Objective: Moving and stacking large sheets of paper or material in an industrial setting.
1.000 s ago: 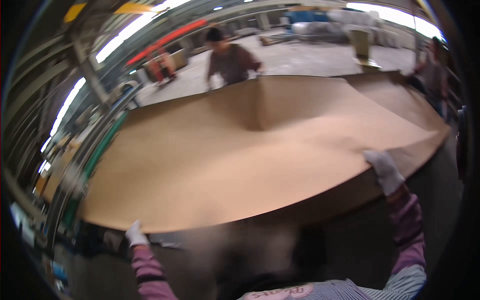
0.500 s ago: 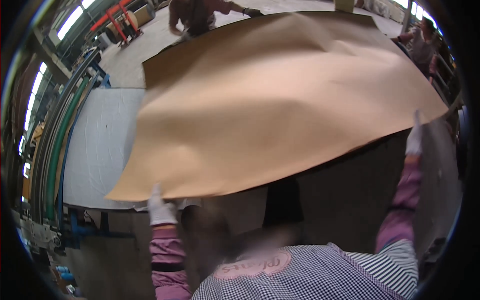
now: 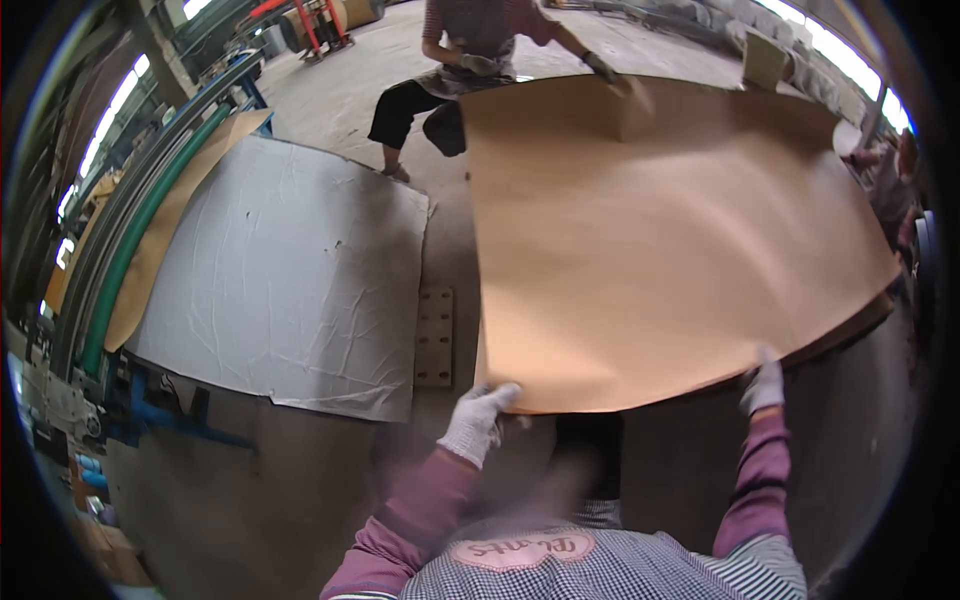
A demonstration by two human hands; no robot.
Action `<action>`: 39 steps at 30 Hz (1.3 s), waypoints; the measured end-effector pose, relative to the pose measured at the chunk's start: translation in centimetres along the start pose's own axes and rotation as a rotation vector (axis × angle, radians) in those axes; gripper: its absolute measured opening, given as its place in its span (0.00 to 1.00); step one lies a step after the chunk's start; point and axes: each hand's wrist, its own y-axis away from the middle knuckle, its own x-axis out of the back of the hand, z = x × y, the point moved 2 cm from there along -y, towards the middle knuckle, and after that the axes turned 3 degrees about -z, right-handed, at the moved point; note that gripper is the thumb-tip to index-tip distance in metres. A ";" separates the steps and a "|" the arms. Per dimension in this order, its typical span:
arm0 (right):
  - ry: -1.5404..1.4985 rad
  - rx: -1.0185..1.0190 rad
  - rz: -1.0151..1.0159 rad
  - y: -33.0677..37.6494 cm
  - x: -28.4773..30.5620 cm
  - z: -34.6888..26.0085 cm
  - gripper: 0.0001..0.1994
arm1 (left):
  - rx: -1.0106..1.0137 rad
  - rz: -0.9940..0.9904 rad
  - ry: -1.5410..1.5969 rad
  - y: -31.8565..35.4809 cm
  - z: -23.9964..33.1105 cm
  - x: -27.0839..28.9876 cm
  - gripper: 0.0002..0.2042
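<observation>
A large brown paper sheet (image 3: 660, 240) spreads out in front of me, with brown layers showing under its right edge. My left hand (image 3: 473, 422), in a pale knit glove, is closed on its near left corner, thumb on top. Farther right, my gloved right hand (image 3: 764, 388) pinches the near edge; its fingers under the paper are hidden. Across from me, a co-worker's dark-gloved hand (image 3: 600, 68) is at the far edge. Another person (image 3: 885, 185) stands by the sheet's right end, hands not clear.
To the left, a wrinkled grey-white sheet (image 3: 290, 280) lies on a low table beside a machine with a green roller (image 3: 155, 230). Brown paper shows by the roller. A holed board (image 3: 434, 335) lies between the two sheets. A red lifting frame (image 3: 315, 25) stands far back.
The brown sheet has moved right, off the grey-white one, and lies flatter. My left hand has gone right with its corner; my right hand has come left and nearer me.
</observation>
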 end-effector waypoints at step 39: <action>0.637 -0.010 0.005 3.0 -1.3 4.5 0.12 | -0.015 -0.090 -0.608 -11.8 3.5 1.3 0.18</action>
